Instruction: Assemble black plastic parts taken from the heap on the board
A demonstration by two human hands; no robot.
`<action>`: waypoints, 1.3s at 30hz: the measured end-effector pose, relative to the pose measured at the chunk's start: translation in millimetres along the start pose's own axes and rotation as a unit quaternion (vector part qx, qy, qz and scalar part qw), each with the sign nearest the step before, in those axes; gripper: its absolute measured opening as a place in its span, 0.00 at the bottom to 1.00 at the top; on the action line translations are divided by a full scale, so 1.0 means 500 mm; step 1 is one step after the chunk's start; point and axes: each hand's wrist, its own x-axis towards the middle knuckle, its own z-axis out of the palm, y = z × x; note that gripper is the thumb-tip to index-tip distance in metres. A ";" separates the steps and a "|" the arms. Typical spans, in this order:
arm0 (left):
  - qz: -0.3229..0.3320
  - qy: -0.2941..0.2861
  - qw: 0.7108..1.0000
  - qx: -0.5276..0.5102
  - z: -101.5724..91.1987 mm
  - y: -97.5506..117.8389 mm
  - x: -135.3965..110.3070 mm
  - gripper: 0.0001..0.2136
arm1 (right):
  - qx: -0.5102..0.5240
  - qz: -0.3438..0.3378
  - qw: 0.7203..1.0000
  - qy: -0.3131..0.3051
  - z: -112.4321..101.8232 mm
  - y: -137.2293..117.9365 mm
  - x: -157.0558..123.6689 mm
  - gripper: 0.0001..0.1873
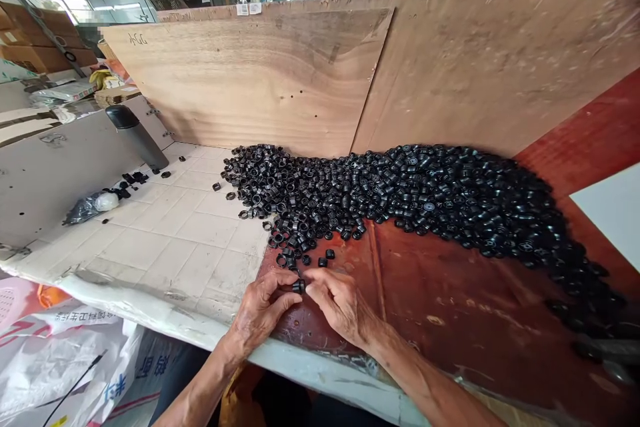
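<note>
My left hand (260, 310) and my right hand (337, 303) meet at the near edge of the table. Together their fingertips pinch one small black plastic ring (299, 286). Just beyond the fingers lie a few loose black rings (320, 258). Farther back a large heap of the same black rings (400, 193) stretches from the table's middle to the far right, against the plywood wall.
Plywood boards (280, 80) wall in the back of the table. A dark cylindrical bottle (136, 135) stands at the back left, with a crumpled bag (90, 205) and several scattered black parts near it. White printed sacks (65, 360) lie below the table's left edge.
</note>
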 end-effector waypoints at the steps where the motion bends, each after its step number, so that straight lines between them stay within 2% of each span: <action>1: -0.004 0.001 1.000 0.002 0.000 0.000 0.000 0.10 | 0.002 0.002 1.000 -0.004 -0.003 -0.004 0.001 0.18; 4: -0.015 0.001 1.000 0.008 -0.002 0.000 -0.001 0.09 | 0.015 0.006 1.000 -0.002 -0.012 -0.016 0.003 0.19; 7: -0.023 -0.004 1.000 0.004 -0.003 0.001 -0.002 0.09 | 0.038 0.007 0.999 0.000 -0.015 -0.019 0.004 0.11; 10: -0.031 -0.007 0.999 -0.003 -0.003 -0.001 -0.004 0.10 | 0.035 0.007 0.999 -0.001 -0.014 -0.015 0.004 0.09; 13: -0.041 -0.010 0.999 -0.025 -0.001 -0.004 -0.004 0.10 | 0.045 0.004 0.999 0.000 -0.010 -0.011 0.003 0.03; 17: -0.052 -0.007 0.998 -0.033 0.000 -0.002 -0.002 0.12 | 0.016 0.038 0.999 -0.009 -0.008 -0.015 0.004 0.18; 21: -0.044 -0.014 0.998 -0.039 0.000 0.000 -0.002 0.12 | 0.027 0.018 0.999 -0.019 -0.013 -0.021 0.005 0.10; 24: -0.053 -0.012 0.998 -0.040 -0.001 -0.002 -0.003 0.12 | 0.021 0.023 0.999 -0.008 -0.016 -0.020 0.006 0.11; 26: -0.066 -0.020 0.996 -0.053 0.000 -0.003 -0.004 0.12 | 0.038 0.002 0.999 -0.005 -0.015 -0.018 0.005 0.05; 28: -0.077 -0.026 0.994 -0.076 0.000 -0.002 -0.004 0.11 | 0.049 -0.028 0.998 -0.005 -0.011 -0.014 0.003 0.06; 30: -0.078 -0.022 0.993 -0.089 0.000 0.001 -0.002 0.11 | 0.052 -0.009 0.999 -0.009 -0.005 -0.011 0.001 0.05; 33: -0.066 -0.012 0.994 -0.080 0.000 0.006 0.000 0.11 | 0.092 0.076 0.992 -0.028 0.000 -0.012 0.000 0.05; 34: -0.069 -0.010 0.994 -0.082 0.001 0.006 0.000 0.12 | 0.103 0.084 0.991 -0.029 -0.001 -0.014 0.001 0.04; 38: -0.117 -0.028 0.984 -0.131 0.003 0.002 -0.001 0.13 | 0.090 0.023 0.996 -0.008 -0.004 -0.021 0.003 0.04; 39: -0.119 -0.035 0.984 -0.130 0.003 0.001 -0.003 0.13 | 0.094 0.030 0.995 -0.011 -0.003 -0.021 0.003 0.04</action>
